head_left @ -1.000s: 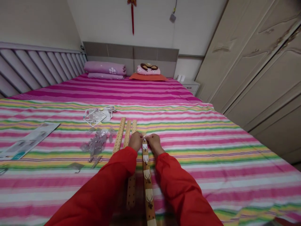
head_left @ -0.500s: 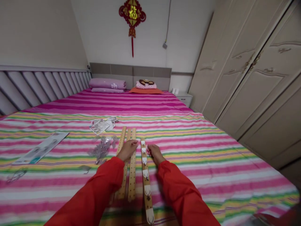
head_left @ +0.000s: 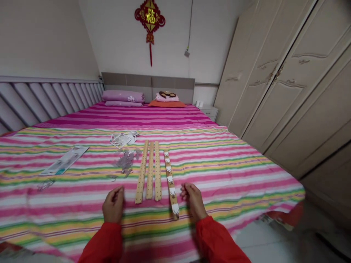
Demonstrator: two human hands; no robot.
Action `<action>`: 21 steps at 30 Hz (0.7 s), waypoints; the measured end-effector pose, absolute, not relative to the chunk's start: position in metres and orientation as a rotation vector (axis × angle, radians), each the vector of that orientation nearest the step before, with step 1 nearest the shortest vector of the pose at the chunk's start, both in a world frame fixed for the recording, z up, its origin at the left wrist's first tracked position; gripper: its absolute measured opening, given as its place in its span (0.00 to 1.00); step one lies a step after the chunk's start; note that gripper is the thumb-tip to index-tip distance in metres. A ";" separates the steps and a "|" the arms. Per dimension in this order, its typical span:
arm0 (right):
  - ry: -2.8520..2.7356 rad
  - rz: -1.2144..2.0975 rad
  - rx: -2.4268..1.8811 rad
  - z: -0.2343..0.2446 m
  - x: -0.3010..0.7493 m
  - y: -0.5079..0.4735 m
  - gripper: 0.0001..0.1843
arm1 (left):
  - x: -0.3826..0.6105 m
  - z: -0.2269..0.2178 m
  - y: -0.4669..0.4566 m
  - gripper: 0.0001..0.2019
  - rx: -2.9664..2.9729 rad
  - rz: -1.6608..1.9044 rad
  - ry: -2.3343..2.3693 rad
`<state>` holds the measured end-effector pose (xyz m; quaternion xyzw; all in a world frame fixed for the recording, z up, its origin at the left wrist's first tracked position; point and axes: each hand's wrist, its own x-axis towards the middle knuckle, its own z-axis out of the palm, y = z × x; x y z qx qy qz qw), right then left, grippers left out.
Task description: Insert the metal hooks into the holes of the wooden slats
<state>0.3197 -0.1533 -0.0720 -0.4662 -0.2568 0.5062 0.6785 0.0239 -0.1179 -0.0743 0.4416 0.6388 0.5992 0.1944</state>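
Observation:
Three bare wooden strips with holes (head_left: 149,171) lie side by side on the striped bed (head_left: 219,164). To their right lies a fourth strip (head_left: 170,182) fitted with several white hooks. My left hand (head_left: 113,204) hovers left of the strips' near ends, fingers loosely curled, nothing visible in it. My right hand (head_left: 192,197) sits just right of the hooked strip's near end, fingers curled, apparently holding nothing. Red sleeves cover both arms.
A heap of clear hooks (head_left: 126,160) and opened plastic packaging (head_left: 122,138) lie left of the strips. A card sheet (head_left: 65,160) lies further left. Pillows (head_left: 123,97) sit at the headboard. A wardrobe (head_left: 287,80) runs along the right, with floor beside the bed.
Both hands have let go of the hooked strip's far end and pulled back to the strips' near ends. The view has moved back from the bed.

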 end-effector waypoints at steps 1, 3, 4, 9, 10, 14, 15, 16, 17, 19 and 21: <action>-0.563 1.116 -1.059 -0.076 0.318 -0.168 0.20 | 0.020 -0.077 -0.116 0.21 1.215 1.705 1.806; -0.525 1.132 -1.085 -0.084 0.312 -0.192 0.21 | 0.014 -0.079 -0.107 0.20 1.158 1.762 1.813; -0.516 1.162 -1.096 -0.087 0.309 -0.202 0.23 | 0.012 -0.080 -0.101 0.19 1.119 1.791 1.804; -0.587 1.416 -1.000 -0.092 0.295 -0.229 0.21 | 0.008 -0.087 -0.080 0.15 1.164 1.722 1.938; -0.598 1.464 -0.970 -0.093 0.292 -0.231 0.20 | 0.007 -0.089 -0.079 0.14 1.265 1.655 2.025; -0.597 1.534 -0.903 -0.093 0.287 -0.235 0.18 | 0.004 -0.094 -0.081 0.13 1.627 1.427 2.198; -0.596 1.530 -0.894 -0.093 0.286 -0.235 0.17 | 0.004 -0.095 -0.082 0.13 1.666 1.409 2.211; -0.595 1.525 -0.888 -0.093 0.286 -0.235 0.17 | 0.005 -0.094 -0.083 0.13 1.689 1.396 2.228; -0.593 1.526 -0.880 -0.093 0.285 -0.235 0.17 | 0.005 -0.094 -0.083 0.12 1.707 1.386 2.244; -0.575 1.545 -0.857 -0.093 0.285 -0.235 0.18 | 0.007 -0.092 -0.085 0.12 1.748 1.373 2.261; -0.548 1.566 -0.837 -0.092 0.286 -0.235 0.20 | 0.009 -0.090 -0.087 0.12 1.810 1.360 2.267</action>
